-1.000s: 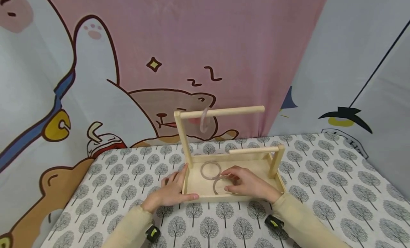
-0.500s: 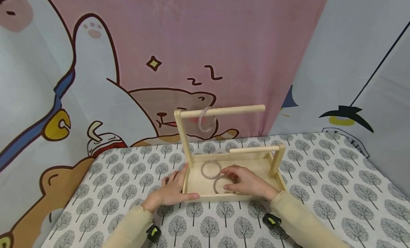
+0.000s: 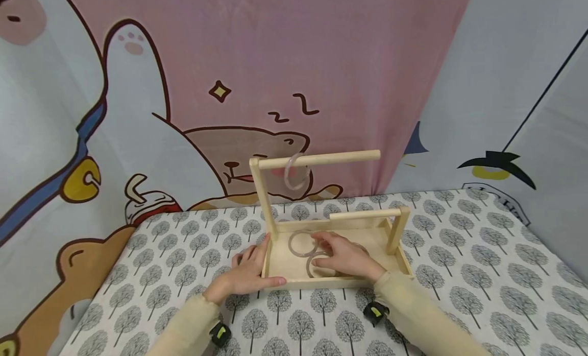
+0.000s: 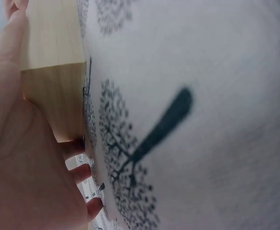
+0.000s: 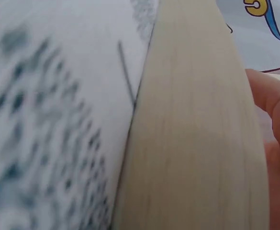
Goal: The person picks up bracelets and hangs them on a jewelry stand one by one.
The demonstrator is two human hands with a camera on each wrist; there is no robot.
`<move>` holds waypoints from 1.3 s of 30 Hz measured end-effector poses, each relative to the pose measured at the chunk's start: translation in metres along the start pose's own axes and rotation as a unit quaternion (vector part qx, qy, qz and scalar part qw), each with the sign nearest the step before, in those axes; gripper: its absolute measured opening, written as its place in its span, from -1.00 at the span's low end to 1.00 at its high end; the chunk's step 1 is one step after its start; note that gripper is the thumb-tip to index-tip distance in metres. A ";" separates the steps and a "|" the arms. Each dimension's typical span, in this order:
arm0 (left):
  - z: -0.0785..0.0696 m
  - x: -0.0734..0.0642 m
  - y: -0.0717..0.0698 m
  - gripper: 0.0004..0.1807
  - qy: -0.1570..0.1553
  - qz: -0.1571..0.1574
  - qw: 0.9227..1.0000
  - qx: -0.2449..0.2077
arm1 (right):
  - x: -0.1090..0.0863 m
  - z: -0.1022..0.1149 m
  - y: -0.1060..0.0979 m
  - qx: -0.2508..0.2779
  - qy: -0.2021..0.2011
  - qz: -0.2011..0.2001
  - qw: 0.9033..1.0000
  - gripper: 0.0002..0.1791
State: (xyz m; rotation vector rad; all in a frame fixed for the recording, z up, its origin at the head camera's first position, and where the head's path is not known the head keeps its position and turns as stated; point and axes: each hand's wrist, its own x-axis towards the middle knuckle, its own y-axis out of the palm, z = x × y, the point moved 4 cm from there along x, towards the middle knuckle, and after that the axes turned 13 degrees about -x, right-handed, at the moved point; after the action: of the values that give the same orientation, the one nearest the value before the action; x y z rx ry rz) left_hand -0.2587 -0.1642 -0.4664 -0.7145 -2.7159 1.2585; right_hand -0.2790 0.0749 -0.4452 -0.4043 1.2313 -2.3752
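Observation:
A pale wooden tray [image 3: 294, 284] carries a tall post with a long upper rod [image 3: 344, 157] and a short post with a lower rod [image 3: 363, 214]. One clear pinkish ring [image 3: 287, 173] hangs from the upper rod near its left end. Inside the tray lie a left ring [image 3: 289, 243], a front ring [image 3: 308, 267] and a third ring [image 3: 363, 247], partly hidden behind my right hand. My left hand [image 3: 248, 271] grips the tray's front left corner, thumb along the front rim. Over the front ring, my right hand [image 3: 345, 257] has thumb and fingers spread apart, nothing visibly pinched.
A white cloth with tree prints [image 3: 252, 325] covers the table. Behind it hangs a cartoon curtain [image 3: 349, 90]. The upper rod's right end is free, and the lower rod's free end points left. Tray walls [image 5: 192, 120] rise beside the right hand.
My right hand has shifted left over the rings, uncovering part of the third ring. The hanging ring has turned to face the view more. My left hand stays in place.

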 end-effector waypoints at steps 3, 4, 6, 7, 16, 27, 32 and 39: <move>0.002 0.000 0.001 0.27 0.003 -0.005 1.000 0.002 | 0.004 0.002 0.002 0.032 0.018 0.000 0.999 -0.21; 0.002 0.000 0.001 0.27 0.002 -0.004 1.000 0.003 | 0.005 0.002 0.003 0.048 0.020 0.000 0.999 -0.20; -0.001 0.000 0.000 0.26 0.001 -0.004 1.000 0.003 | 0.009 0.004 0.004 0.074 0.010 -0.003 0.997 -0.17; -0.002 -0.001 -0.001 0.25 -0.001 -0.003 1.000 0.003 | 0.010 0.005 0.005 0.083 0.002 -0.005 0.996 -0.16; -0.006 -0.002 -0.001 0.24 -0.003 -0.003 1.000 0.007 | 0.020 0.009 0.012 0.099 0.004 0.003 0.995 -0.02; -0.006 -0.002 -0.002 0.24 -0.010 0.002 1.000 0.009 | 0.025 0.016 0.025 0.075 0.008 0.024 0.997 -0.03; -0.005 -0.002 -0.002 0.25 -0.012 0.004 1.000 0.006 | 0.023 0.022 0.027 0.033 0.006 0.030 0.999 -0.04; -0.005 -0.002 -0.002 0.25 -0.012 0.006 1.000 0.010 | 0.023 0.028 0.031 -0.015 -0.021 0.046 0.999 -0.09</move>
State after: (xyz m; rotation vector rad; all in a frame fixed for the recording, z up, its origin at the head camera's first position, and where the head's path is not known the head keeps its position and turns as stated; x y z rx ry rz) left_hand -0.2561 -0.1630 -0.4614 -0.7192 -2.7176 1.3027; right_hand -0.2794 0.0277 -0.4540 -0.3947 1.2414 -2.2617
